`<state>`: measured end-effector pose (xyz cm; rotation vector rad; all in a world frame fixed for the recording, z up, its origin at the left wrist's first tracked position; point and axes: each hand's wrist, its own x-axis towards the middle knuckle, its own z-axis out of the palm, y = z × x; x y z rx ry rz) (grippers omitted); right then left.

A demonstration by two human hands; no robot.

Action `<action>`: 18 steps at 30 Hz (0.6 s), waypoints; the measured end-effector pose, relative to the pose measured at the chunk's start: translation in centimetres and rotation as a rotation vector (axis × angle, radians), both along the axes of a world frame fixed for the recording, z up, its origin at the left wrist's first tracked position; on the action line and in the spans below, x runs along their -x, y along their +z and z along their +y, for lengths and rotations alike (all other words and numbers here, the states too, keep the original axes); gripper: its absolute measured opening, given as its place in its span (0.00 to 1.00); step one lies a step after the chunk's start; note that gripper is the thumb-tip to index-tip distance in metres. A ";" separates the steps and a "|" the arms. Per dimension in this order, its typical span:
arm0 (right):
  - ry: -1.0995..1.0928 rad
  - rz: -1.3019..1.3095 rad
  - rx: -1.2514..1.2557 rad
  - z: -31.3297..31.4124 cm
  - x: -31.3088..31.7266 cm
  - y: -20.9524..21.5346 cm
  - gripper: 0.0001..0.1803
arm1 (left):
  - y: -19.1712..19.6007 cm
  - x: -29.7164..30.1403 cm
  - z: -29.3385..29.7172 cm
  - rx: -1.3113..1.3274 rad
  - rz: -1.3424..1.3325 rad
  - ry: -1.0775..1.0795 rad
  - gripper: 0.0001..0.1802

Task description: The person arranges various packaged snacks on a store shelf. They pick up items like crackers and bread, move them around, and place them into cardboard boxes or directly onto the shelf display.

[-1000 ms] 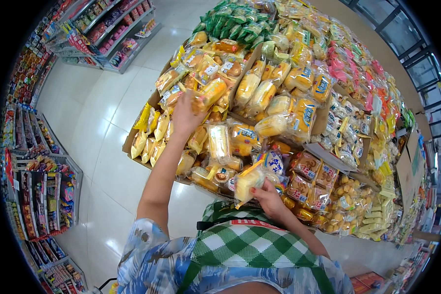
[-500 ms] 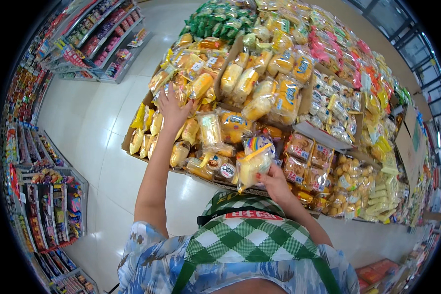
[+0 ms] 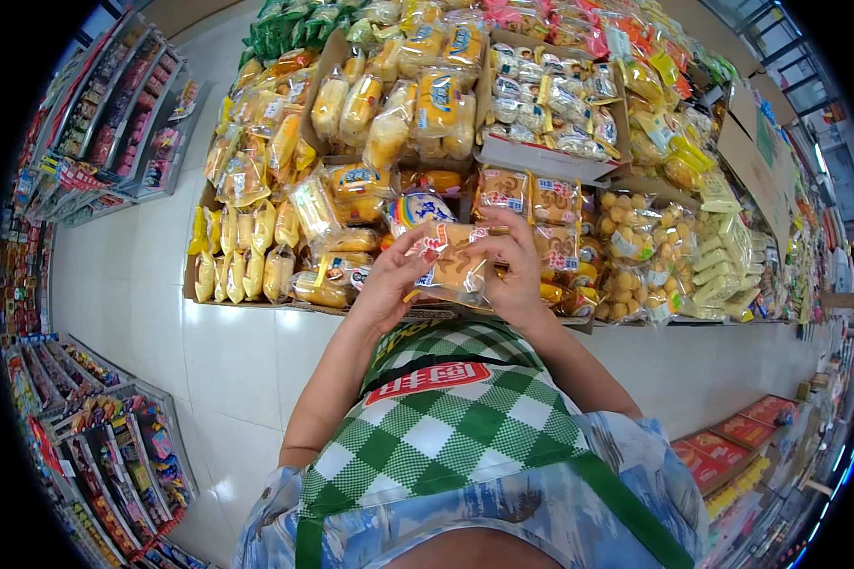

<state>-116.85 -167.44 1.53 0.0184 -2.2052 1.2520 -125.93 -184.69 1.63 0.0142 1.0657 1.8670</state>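
Close to my body, above the near edge of the bread display, I hold a clear-wrapped brown bread pack (image 3: 457,266) between both hands. My left hand (image 3: 389,284) grips its left end, fingers closed on the wrapper. My right hand (image 3: 514,270) pinches the right end and upper edge. Just behind it lies a round-topped pack with a rainbow print (image 3: 417,211). Similar brown square packs (image 3: 555,201) stand stacked in a box beyond my right hand. Left of the hands rests a clear pack of pale bread (image 3: 315,207).
Yellow-wrapped rolls (image 3: 247,232) line the display's left corner. A white-fronted carton (image 3: 550,166) of small wrapped cakes sits farther back. Bags of small round cakes (image 3: 636,232) are to the right. Snack shelves (image 3: 123,104) stand across the tiled floor (image 3: 142,284); red boxes (image 3: 721,450) lie at lower right.
My left hand has come from the bread heap at left to the middle. The pale bread pack has left my right hand; both hands now hold a brown one. The view has shifted right.
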 end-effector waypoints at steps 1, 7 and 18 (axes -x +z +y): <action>-0.053 -0.025 0.116 0.0 -0.6 -0.3 0.16 | -0.8 -0.5 0.2 0.015 0.061 0.055 0.29; -0.072 -0.254 0.692 2.5 -4.5 -3.7 0.16 | -0.6 -2.5 1.2 0.145 0.281 0.052 0.33; -0.060 -0.572 0.948 4.3 -13.3 -3.7 0.17 | -3.3 -6.4 5.5 0.176 0.351 -0.126 0.29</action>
